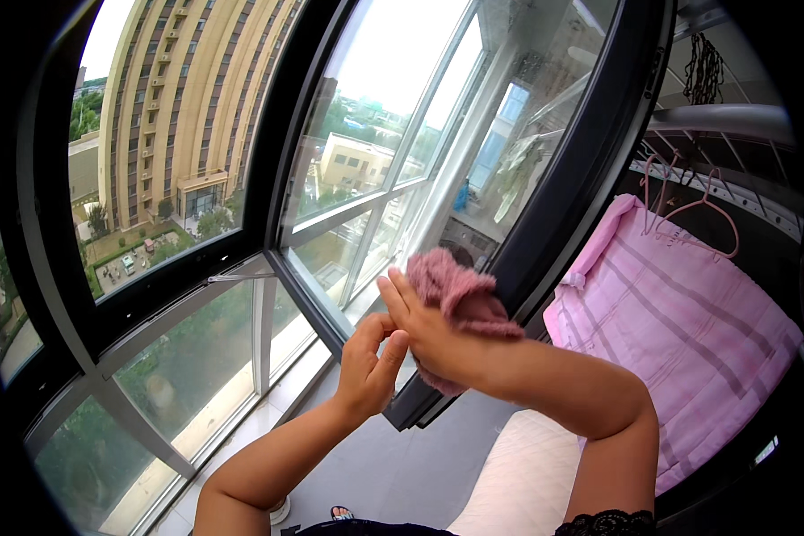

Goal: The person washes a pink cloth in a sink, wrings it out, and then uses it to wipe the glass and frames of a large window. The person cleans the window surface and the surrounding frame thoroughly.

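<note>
A fluffy dusty-pink cloth (460, 290) is bunched around my right hand (424, 330), in front of the glass of an open window sash (429, 205). Its folds show above the wrist and again below it. The right fingers extend up and to the left, and part of their hold on the cloth is hidden. Close against them is my left hand (366, 366), its fingers bent toward the right hand and its thumb standing apart. I see nothing in the left hand. Whether the two hands touch is hard to tell.
The sash's dark frame (590, 134) slants down to a lower corner near my hands. At right, a pink striped cloth (679, 330) hangs by pink hangers (706, 214) from a rack. Below lie a quilted pale pad (527, 473) and grey floor (366, 473). More windows line the left.
</note>
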{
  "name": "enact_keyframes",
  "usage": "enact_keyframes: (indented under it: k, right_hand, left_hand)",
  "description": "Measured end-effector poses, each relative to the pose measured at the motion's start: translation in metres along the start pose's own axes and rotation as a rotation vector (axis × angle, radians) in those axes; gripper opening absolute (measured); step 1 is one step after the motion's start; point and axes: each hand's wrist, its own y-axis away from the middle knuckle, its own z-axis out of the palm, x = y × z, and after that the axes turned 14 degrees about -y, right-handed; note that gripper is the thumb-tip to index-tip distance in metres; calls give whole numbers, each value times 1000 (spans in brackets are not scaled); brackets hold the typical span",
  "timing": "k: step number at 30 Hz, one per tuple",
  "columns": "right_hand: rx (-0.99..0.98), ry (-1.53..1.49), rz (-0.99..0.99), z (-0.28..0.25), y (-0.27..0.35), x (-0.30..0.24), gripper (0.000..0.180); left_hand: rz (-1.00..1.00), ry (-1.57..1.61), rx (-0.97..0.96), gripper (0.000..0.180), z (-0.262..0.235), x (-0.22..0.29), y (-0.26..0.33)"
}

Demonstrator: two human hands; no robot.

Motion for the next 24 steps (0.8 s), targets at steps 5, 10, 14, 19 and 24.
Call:
enact_keyframes:
  k: [5, 10, 14, 19, 24]
  right_hand:
    - [-60, 537, -269, -19, 11, -46, 49]
    - [318, 225, 113, -89, -66, 41, 30]
    - [874, 366, 751, -182, -97, 167, 31]
    - [688, 108, 582, -50, -164, 91, 49]
    - [-103, -547, 340, 41, -146, -78, 103]
  left_hand:
    - [-269, 90, -180, 41, -19, -48, 61]
    - [-182, 10, -57, 40, -49, -26, 63]
    - [-160, 95, 24, 38, -60, -28, 70]
    - [-263, 18, 43, 39, -89, -43, 100]
    - [-442, -14, -15, 43, -119, -70, 133]
